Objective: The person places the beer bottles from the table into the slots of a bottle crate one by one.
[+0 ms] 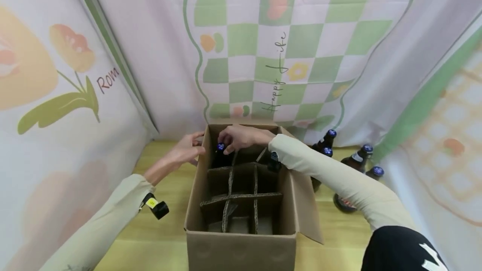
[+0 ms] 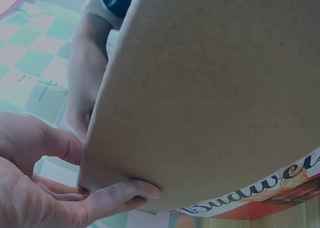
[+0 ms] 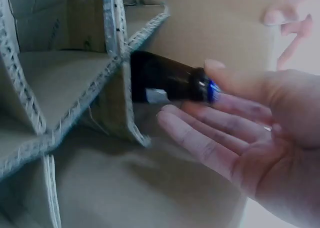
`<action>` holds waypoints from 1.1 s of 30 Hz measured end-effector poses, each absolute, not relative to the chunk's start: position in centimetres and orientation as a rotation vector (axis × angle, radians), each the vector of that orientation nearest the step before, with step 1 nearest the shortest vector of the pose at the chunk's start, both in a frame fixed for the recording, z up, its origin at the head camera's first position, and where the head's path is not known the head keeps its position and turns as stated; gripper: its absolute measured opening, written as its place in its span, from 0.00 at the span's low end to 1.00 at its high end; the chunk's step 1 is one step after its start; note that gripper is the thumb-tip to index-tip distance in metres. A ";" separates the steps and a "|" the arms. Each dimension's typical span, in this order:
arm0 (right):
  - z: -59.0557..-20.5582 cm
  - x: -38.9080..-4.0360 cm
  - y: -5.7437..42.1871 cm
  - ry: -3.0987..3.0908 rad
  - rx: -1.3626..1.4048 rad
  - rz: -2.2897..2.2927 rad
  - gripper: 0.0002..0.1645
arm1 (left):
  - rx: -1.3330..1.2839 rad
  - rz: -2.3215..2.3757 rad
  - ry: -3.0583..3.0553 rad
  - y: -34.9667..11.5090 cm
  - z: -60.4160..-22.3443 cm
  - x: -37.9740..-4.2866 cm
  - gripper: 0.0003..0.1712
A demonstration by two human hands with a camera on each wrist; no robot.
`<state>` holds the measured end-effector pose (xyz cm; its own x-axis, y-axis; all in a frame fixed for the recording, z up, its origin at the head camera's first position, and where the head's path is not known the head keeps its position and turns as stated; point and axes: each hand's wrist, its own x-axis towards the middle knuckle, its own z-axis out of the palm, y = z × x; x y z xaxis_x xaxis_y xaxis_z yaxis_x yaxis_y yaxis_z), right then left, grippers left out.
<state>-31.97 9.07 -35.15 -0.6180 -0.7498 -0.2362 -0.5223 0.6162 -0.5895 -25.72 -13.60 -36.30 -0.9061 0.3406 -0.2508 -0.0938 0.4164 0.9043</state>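
A brown glass beer bottle (image 3: 165, 80) with a blue cap stands in the far left compartment of an open cardboard box (image 1: 241, 239). My right hand (image 1: 241, 137) reaches into the box around the bottle's top. In the right wrist view, the thumb of the right hand (image 3: 280, 133) lies by the cap and the other fingers stretch out loosely beside the neck. My left hand (image 1: 188, 149) holds the box's far left edge. In the left wrist view, digits of the left hand (image 2: 60, 188) lie against the outer wall and at its edge.
Cardboard dividers (image 1: 241, 198) split the box into several compartments. A side flap (image 1: 306, 208) hangs outward on the right. Several brown bottles (image 1: 355, 160) with blue caps stand on the yellow wooden table (image 1: 165, 229) right of the box, partly behind my right arm. Printed curtains (image 1: 241, 41) surround the table.
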 end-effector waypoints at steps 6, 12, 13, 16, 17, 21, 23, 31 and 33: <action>-32.8 -31.7 11.9 2.441 -1.085 -0.693 0.24 | 0.209 1.477 2.286 -14.0 -36.3 -25.7 0.50; -31.1 -31.3 14.3 2.490 -1.110 -0.815 0.15 | 0.235 1.484 2.257 -13.8 -36.2 -26.1 0.50; -31.0 -31.2 14.6 2.497 -1.112 -0.824 0.14 | 0.233 1.484 2.249 -13.8 -36.2 -26.1 0.50; -31.2 -30.9 15.5 2.505 -1.094 -0.868 0.13 | 0.226 1.475 2.238 -14.0 -36.3 -26.0 0.49; -31.3 -30.9 15.7 2.502 -1.079 -0.898 0.14 | 0.220 1.476 2.235 -14.1 -36.4 -25.9 0.49; -31.7 -30.6 17.2 2.498 -0.995 -1.001 0.19 | 0.208 1.477 2.217 -14.4 -36.6 -25.9 0.49; -31.7 -30.3 18.1 2.522 -0.955 -1.027 0.19 | 0.209 1.488 2.201 -14.5 -36.6 -25.9 0.49; -32.0 -29.4 22.2 2.743 -0.945 -1.046 0.15 | 0.216 1.499 2.178 -14.7 -36.7 -26.0 0.49; -32.5 -29.2 23.1 2.792 -0.923 -1.081 0.14 | 0.217 1.504 2.174 -14.7 -36.8 -26.1 0.49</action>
